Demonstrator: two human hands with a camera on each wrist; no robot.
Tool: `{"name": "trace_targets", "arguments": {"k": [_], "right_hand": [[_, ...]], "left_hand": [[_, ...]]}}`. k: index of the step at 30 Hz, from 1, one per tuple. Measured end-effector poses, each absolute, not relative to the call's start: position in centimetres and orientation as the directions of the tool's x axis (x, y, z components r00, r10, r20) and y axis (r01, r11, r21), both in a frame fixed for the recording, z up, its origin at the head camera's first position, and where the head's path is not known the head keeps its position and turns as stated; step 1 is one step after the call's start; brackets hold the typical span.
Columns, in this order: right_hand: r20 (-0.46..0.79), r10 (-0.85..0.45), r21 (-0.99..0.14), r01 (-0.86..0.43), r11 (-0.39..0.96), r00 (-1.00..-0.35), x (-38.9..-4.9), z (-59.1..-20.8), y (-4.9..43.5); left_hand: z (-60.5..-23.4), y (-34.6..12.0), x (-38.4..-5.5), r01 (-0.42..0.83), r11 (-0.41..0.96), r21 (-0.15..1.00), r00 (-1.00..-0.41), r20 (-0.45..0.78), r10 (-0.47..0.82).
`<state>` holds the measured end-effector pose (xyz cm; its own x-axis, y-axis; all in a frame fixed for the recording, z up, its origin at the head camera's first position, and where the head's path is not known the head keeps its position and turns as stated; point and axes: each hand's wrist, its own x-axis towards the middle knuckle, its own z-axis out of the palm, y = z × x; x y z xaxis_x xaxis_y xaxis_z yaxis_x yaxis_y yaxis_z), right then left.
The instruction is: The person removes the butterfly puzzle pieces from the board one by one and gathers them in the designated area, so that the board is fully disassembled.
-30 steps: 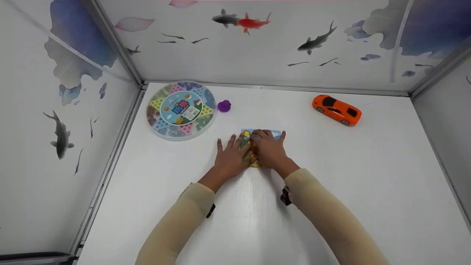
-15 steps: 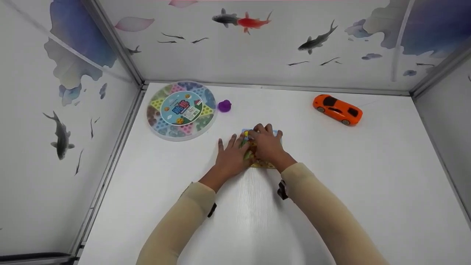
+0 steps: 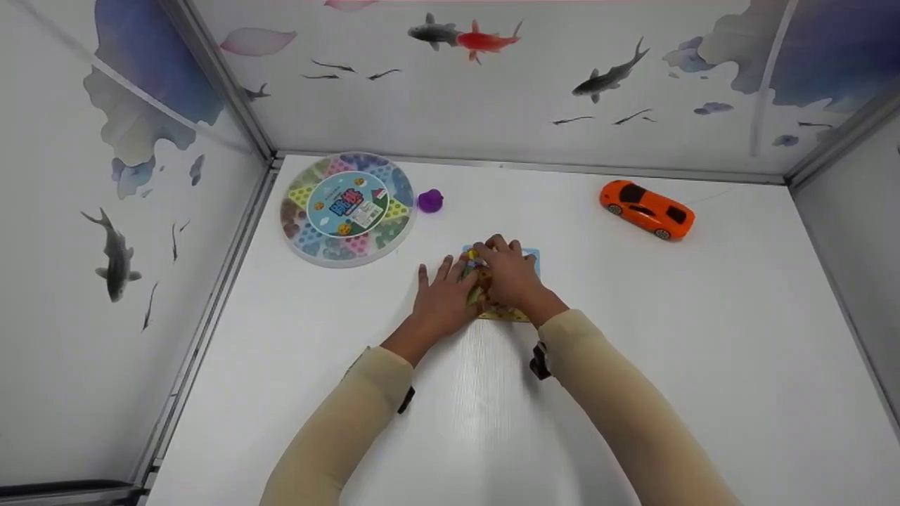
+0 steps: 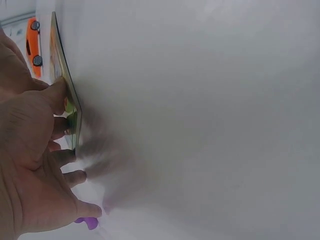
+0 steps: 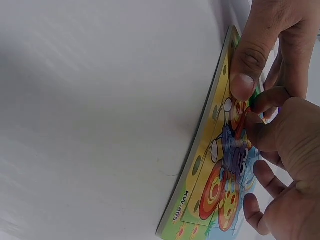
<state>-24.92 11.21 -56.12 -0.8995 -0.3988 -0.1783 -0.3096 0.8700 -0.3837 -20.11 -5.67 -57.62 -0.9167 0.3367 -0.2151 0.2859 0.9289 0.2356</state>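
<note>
A small picture puzzle board [image 5: 192,175] with a butterfly print and the marking KW-805 lies flat on the white table. My left hand [image 3: 444,303] rests on its left side with fingers spread. In the right wrist view, the left thumb [image 5: 244,80] presses on the yellow border. Over the board's middle, my right hand [image 3: 513,277] has bent fingers. Its thumb and index finger come together at a reddish puzzle piece [image 5: 241,129], which they seem to pinch. Both hands cover much of the picture.
A round clear case [image 3: 401,235] of colored beads stands at the back left. Beside it sits a purple toy duck [image 3: 430,201]. An orange toy car [image 3: 647,209] is at the back right. Printed walls [image 3: 492,112] enclose the table's back and sides.
The right hand has shifted slightly left and its fingers have bent more, uncovering the board's lower right corner. The left hand stays in place on the board.
</note>
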Motion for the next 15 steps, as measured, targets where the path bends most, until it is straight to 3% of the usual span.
{"name": "trace_targets", "arguments": {"k": [15], "right_hand": [[-0.090, -0.412, -0.481, -0.322, 0.815, -0.907, -24.92, -57.14, 11.67]], "left_hand": [[-57.47, -5.64, -19.99, 0.283, 0.925, 0.255, -0.924, -0.188, 0.334]]}}
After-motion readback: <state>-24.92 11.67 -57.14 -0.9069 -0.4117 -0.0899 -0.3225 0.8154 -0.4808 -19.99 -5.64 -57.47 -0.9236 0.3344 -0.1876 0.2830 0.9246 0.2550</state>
